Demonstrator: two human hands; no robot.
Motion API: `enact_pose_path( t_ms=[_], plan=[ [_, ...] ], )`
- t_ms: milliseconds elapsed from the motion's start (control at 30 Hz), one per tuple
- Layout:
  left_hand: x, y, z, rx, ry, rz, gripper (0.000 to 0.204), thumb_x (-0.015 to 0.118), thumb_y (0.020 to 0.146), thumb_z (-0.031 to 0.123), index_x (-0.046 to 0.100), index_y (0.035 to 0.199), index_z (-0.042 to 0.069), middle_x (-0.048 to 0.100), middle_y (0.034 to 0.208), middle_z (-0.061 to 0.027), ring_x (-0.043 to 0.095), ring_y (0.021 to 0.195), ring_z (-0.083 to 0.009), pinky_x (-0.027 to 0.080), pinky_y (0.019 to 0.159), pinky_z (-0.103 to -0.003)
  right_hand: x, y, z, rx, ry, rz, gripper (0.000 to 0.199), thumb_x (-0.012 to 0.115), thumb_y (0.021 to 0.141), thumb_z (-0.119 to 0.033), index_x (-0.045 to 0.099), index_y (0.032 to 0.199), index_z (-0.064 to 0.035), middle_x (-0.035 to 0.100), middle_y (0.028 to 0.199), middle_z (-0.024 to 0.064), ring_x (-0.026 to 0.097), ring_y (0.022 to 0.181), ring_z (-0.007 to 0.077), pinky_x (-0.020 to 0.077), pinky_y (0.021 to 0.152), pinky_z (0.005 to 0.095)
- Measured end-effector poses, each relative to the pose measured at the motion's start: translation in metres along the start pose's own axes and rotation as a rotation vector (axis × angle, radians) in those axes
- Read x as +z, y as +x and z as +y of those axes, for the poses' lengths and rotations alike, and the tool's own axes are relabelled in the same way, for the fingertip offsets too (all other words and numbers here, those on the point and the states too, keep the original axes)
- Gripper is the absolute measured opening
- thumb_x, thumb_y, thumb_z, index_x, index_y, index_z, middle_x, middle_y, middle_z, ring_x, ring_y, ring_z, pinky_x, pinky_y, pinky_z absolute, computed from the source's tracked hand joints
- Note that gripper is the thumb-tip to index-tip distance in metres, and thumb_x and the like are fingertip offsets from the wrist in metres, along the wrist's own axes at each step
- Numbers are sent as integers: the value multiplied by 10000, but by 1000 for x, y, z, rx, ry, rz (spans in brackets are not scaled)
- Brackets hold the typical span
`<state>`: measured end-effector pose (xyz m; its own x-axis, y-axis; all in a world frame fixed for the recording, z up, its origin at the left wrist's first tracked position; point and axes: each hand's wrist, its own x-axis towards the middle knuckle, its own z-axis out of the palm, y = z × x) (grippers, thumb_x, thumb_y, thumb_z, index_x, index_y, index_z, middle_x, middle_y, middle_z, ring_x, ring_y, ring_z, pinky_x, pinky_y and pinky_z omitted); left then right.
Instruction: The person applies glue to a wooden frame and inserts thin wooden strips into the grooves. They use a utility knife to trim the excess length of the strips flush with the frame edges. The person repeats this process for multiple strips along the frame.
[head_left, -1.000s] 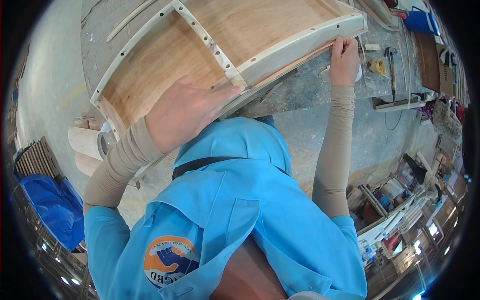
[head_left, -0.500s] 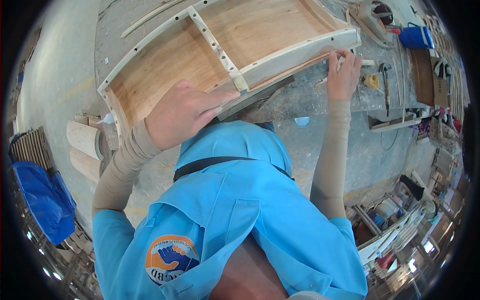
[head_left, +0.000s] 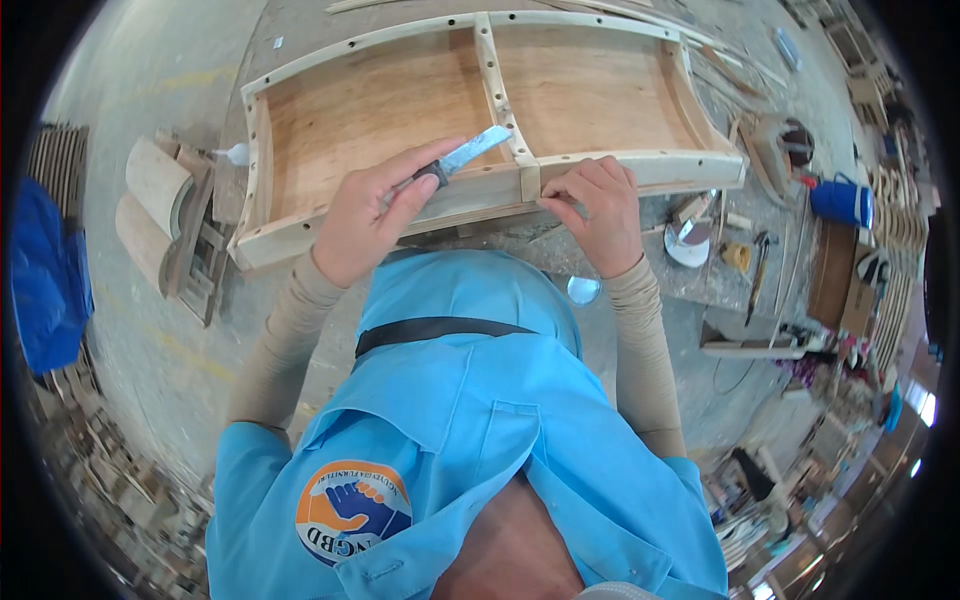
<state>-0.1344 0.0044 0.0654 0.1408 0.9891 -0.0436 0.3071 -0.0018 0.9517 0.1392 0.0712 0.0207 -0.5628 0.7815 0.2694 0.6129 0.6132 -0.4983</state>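
A curved wooden frame (head_left: 368, 42) with a plywood panel (head_left: 380, 110) and a drilled crosspiece (head_left: 497, 92) lies in front of me. My left hand (head_left: 365, 215) is closed round the dark handle of a knife (head_left: 474, 152). The metal blade has a slanted end and points up and right, over the frame's front rail near the crosspiece. At the front rail, just right of the crosspiece's end, is my right hand (head_left: 598, 215). Its fingers are bent and pinched together; anything between them is too small to make out.
Right of the frame, the work surface (head_left: 690, 278) bears a round white item (head_left: 687, 245), a yellow roll (head_left: 736, 257) and a hammer (head_left: 758, 275). A blue container (head_left: 842, 203) stands farther right. Curved wooden pieces (head_left: 160, 190) and a small white bottle (head_left: 236, 154) are at the left.
My right hand has moved left along the front rail to the crosspiece. My left hand has turned upward, bringing the knife blade into sight. The frame sits more level in view.
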Motion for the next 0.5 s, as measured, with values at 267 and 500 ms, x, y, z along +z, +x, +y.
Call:
enact_pose_path(
  t_ms=[267,500],
  plan=[
    [53,-6,-10,-132,-120,335,379,521,1012,126,590,1380,72,549,775,37,407,626,-35,351,555,-209,-1,12,14,-115,59,-26,144,794,718,-227,674,780,-177,549,732,-26,526,785,206,371,776,374],
    [92,-9,0,-157,-97,527,379,523,1013,125,589,1382,74,569,778,33,424,627,-37,371,558,-215,1,13,21,-174,89,-26,116,782,743,-216,683,790,-177,560,761,-18,536,798,212,367,784,390]
  ],
)
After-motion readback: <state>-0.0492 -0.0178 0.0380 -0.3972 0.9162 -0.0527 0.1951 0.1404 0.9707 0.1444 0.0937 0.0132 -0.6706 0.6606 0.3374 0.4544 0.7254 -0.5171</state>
